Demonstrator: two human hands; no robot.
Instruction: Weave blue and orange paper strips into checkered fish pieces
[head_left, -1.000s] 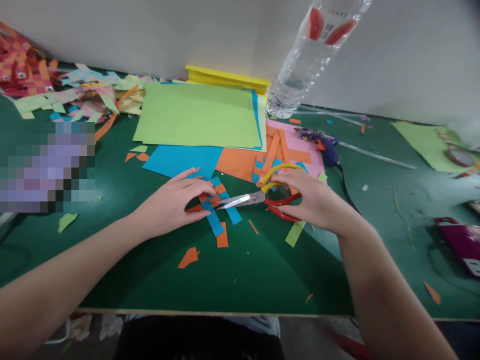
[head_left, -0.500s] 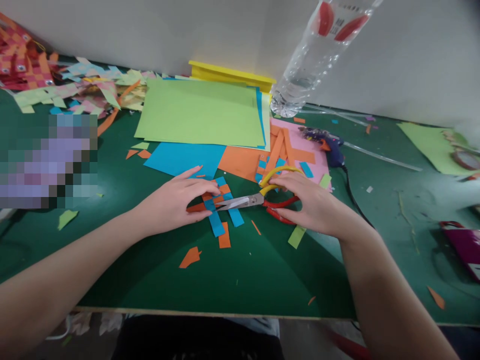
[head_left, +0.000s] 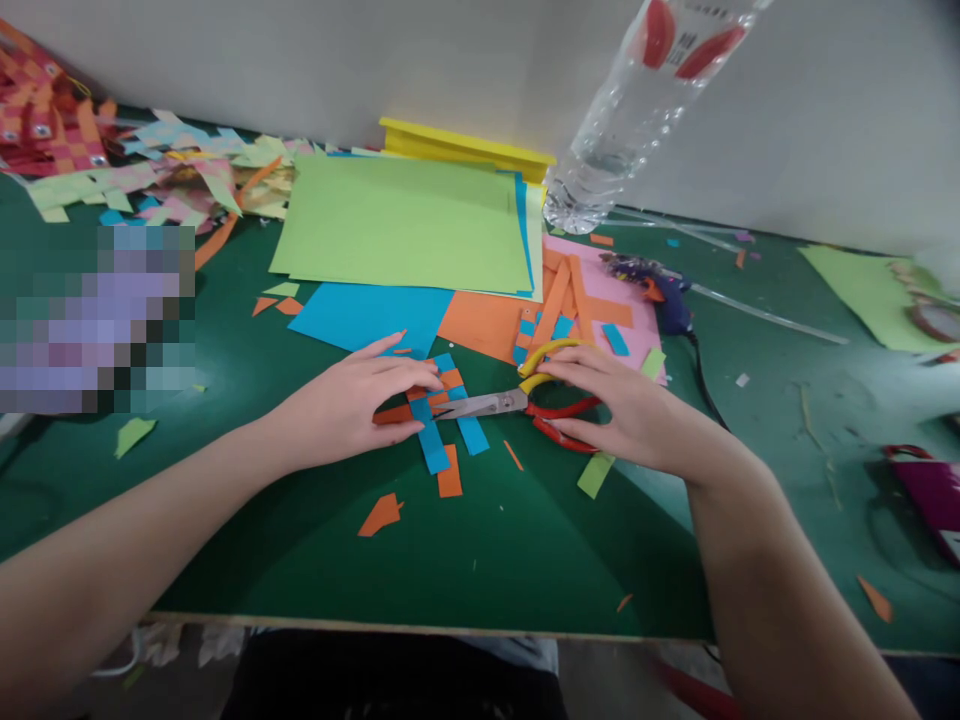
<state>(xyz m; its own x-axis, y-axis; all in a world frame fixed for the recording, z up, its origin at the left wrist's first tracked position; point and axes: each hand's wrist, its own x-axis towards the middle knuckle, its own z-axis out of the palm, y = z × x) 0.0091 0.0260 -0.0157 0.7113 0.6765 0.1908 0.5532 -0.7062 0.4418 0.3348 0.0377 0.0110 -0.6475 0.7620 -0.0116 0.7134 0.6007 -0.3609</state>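
Note:
My left hand (head_left: 352, 400) lies on a small woven piece of blue and orange paper strips (head_left: 442, 415) on the green table (head_left: 487, 540), its fingers pressing the piece down. My right hand (head_left: 630, 405) rests on scissors (head_left: 525, 400) with one yellow and one red handle, fingers curled over the handles. The closed steel blades point left and touch the woven piece near my left fingertips.
Behind lie green paper sheets (head_left: 405, 225), a blue sheet (head_left: 367, 315), an orange sheet (head_left: 480, 325) and a pink one with strips (head_left: 592, 300). A tilted clear bottle (head_left: 622, 120), a glue gun (head_left: 660, 290), woven scraps (head_left: 150, 170) at far left, a magenta object (head_left: 930, 490) at right.
The scissors' blades have closed from slightly apart. My hands have barely moved; the view has shifted a little.

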